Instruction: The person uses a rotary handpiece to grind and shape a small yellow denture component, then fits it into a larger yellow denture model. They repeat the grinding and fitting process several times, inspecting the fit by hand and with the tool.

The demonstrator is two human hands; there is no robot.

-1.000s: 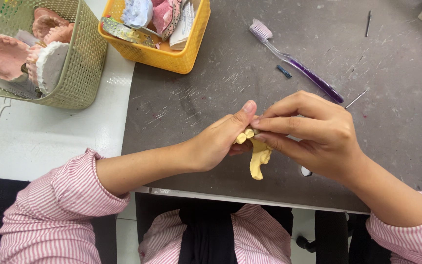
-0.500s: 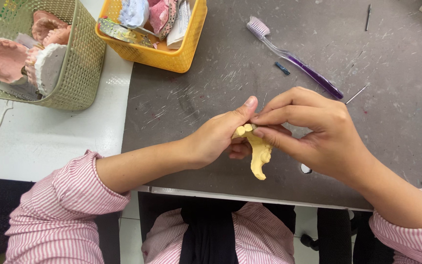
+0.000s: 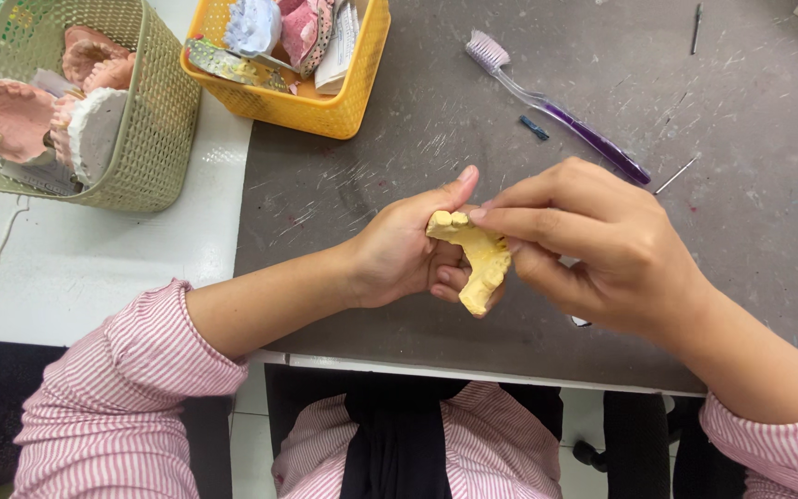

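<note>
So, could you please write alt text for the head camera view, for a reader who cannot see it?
Two hands hold a yellow dental cast above a grey mat: the left hand cradles it and the right hand pinches its top. A purple toothbrush lies on the mat beyond, and a yellow basket and a green basket hold more casts.

White desk [image 3: 94, 268] bearing a dark grey work mat [image 3: 602, 120], scratched and dusted with pale marks, which covers its right and middle portion. On the mat: a purple toothbrush [image 3: 556, 103] lying diagonally at the far centre, a small dark blue piece [image 3: 535, 127] just beside its handle, a thin metal pin [image 3: 676, 175] to the right, and a slim dark tool [image 3: 695, 28] at the far edge. A yellow basket [image 3: 325, 106] straddles the mat's far left edge; an olive-green basket [image 3: 154, 139] stands on the bare white surface at far left.
</note>
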